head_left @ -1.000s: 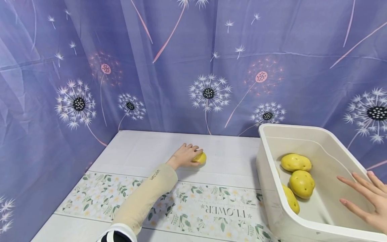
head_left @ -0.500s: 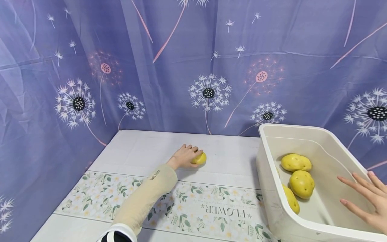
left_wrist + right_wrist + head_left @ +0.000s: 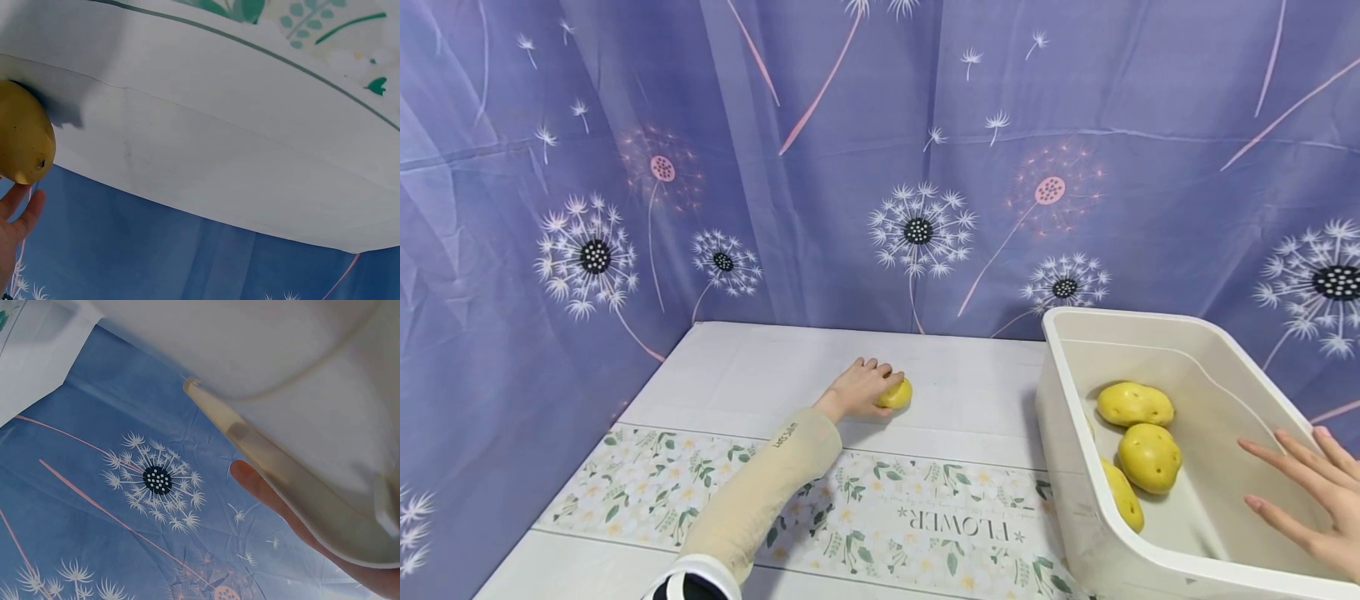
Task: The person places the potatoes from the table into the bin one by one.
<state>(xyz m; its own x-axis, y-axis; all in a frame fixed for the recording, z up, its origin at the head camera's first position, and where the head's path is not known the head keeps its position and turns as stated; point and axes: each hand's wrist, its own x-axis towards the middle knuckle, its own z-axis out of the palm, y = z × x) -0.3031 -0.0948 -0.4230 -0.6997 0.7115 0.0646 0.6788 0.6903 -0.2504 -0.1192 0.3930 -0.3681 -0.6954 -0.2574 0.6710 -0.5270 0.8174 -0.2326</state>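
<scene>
My left hand (image 3: 859, 387) grips a yellow potato (image 3: 898, 393) from above, over the white back part of the table. Its fingers bend across the potato's left and top. In the left wrist view the dimpled potato (image 3: 25, 134) shows at the left edge with fingertips against it. To the right stands a cream plastic bin (image 3: 1067, 483) with several yellow potatoes inside, among them a long potato (image 3: 1135, 405) and a rounder potato (image 3: 1150, 458). My right hand (image 3: 1318, 500) has its fingers spread and overlaps the bin's right side; a finger (image 3: 256, 482) shows along the rim in the right wrist view.
A cover with a floral band and the word FLOWER (image 3: 958, 523) lies on the table (image 3: 760, 375). A purple dandelion curtain (image 3: 820, 208) hangs right behind the table and along its left side. The bin's tall left wall stands between the left hand and the potatoes inside.
</scene>
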